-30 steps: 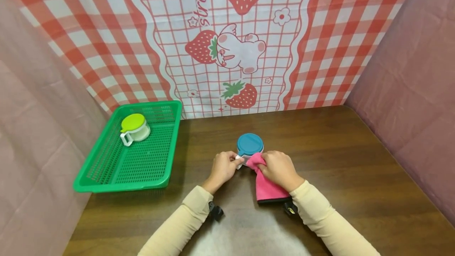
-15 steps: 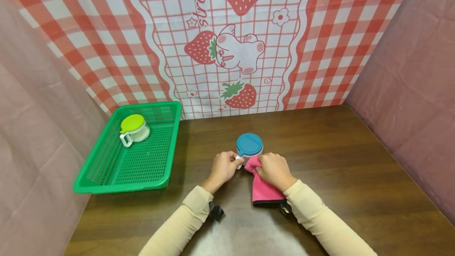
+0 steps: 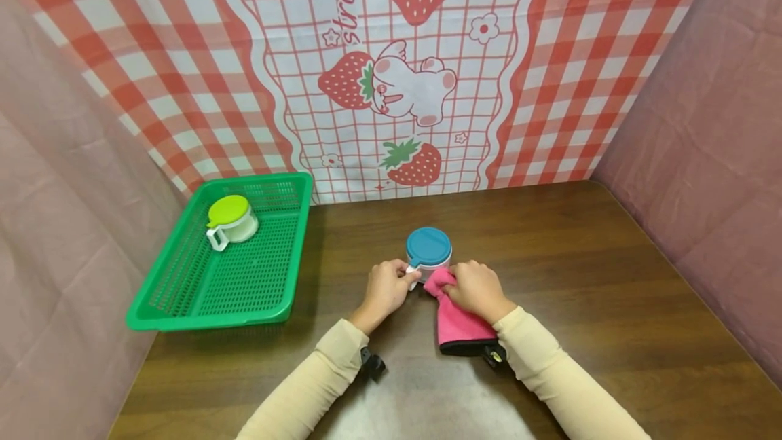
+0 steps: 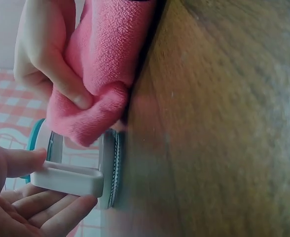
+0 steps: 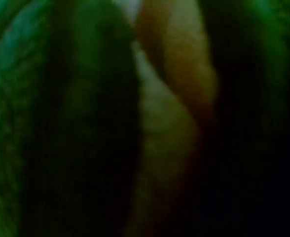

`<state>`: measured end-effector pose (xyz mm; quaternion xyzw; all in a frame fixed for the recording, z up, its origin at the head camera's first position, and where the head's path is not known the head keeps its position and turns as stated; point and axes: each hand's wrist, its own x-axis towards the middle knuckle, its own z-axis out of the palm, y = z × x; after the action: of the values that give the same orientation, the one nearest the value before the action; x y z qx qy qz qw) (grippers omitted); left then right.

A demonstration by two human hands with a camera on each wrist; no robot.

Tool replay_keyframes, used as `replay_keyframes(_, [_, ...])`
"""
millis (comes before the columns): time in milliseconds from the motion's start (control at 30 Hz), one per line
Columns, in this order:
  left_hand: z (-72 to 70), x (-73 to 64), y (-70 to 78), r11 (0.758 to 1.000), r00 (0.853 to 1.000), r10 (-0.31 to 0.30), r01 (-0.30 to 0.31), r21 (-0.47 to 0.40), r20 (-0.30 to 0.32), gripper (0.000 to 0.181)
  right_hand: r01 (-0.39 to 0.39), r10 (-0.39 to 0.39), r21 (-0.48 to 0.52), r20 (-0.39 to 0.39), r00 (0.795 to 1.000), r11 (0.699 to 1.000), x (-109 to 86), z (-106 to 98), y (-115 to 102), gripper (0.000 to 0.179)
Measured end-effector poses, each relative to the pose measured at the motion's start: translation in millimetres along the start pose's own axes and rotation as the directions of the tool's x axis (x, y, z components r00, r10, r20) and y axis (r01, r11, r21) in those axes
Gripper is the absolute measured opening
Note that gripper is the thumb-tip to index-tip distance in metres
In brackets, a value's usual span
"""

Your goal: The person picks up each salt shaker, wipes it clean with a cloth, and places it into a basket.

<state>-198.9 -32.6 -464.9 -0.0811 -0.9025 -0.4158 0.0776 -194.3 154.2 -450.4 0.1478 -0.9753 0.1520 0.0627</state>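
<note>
A clear jar with a blue lid (image 3: 429, 246) stands on the table, its white handle (image 4: 66, 180) toward my left hand (image 3: 386, 292). Thumb and fingers of that hand pinch the handle from both sides. My right hand (image 3: 479, 289) grips a bunched pink cloth (image 3: 459, 324) and holds it at the jar's near right side. The cloth's black-edged end hangs down toward the table. Seen from the left wrist, the cloth covers part of the glass wall. The right wrist view is dark and blurred, so little can be told from it.
On the left stands a green plastic basket (image 3: 269, 321). Inside it sits a similar jar with a lime-green lid (image 3: 229, 210) and a white handle. A checked strawberry curtain (image 3: 550, 87) hangs behind the brown wooden table (image 3: 611, 277), with pink drapes at both sides.
My right hand and the cloth have shifted slightly along the jar's near side. The left hand keeps its hold on the handle, and the jar stays almost in place.
</note>
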Motion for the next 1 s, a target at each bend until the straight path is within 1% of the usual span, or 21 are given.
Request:
replay_keyframes(233, [0.9, -1.3, 1.2, 0.999, 1.0, -0.031, 0.031, -0.013, 0.004, 0.019, -0.023, 0.031, 0.101, -0.07, 0.997, 0.995, -10.5, -8.3, 4.4, 0.024])
replay_keyframes(333, [0.5, -1.4, 1.3, 0.999, 0.999, -0.039, 0.039, -0.022, 0.003, 0.019, -0.043, 0.053, 0.153, -0.058, 0.997, 0.987, -13.0, -10.6, 3.1, 0.029])
replay_keyframes(400, [0.3, -1.4, 1.4, 0.998, 0.999, -0.049, 0.049, -0.027, 0.002, 0.018, -0.063, 0.07, 0.183, -0.034, 0.997, 0.981, -13.3, -10.5, 1.4, 0.033])
replay_keyframes(500, [0.1, -1.3, 1.4, 0.998, 0.998, -0.061, 0.062, -0.03, 0.006, 0.019, -0.084, 0.088, 0.219, -0.007, 0.996, 0.972, -12.0, -7.4, -1.5, 0.033])
replay_keyframes(567, [0.1, -1.4, 1.5, 0.998, 0.999, -0.053, 0.053, -0.02, 0.011, 0.019, -0.097, 0.1, 0.233, 0.0, 0.995, 0.968, -10.6, -4.3, -3.2, 0.033])
replay_keyframes(667, [-0.4, -1.4, 1.4, 1.0, 1.0, -0.02, 0.02, 0.003, 0.016, 0.019, -0.119, 0.123, 0.255, 0.001, 0.992, 0.96, -8.6, 0.7, -4.5, 0.034])
replay_keyframes(767, [-1.4, -0.7, 1.2, 1.0, 1.0, 0.008, -0.008, 0.017, 0.013, 0.018, -0.134, 0.143, 0.274, -0.016, 0.99, 0.952, -7.3, 3.6, -4.1, 0.034])
replay_keyframes(900, [-3.1, 1.2, 1.3, 1.0, 1.0, 0.02, -0.02, 0.014, 0.009, 0.018, -0.152, 0.173, 0.314, -0.042, 0.984, 0.937, -5.8, 4.1, -2.0, 0.029])
replay_keyframes(1000, [-3.8, 1.5, 1.4, 1.0, 1.0, 0.025, -0.025, 0.016, 0.015, 0.019, -0.175, 0.199, 0.339, -0.038, 0.979, 0.924, -4.9, 4.1, 0.3, 0.025])
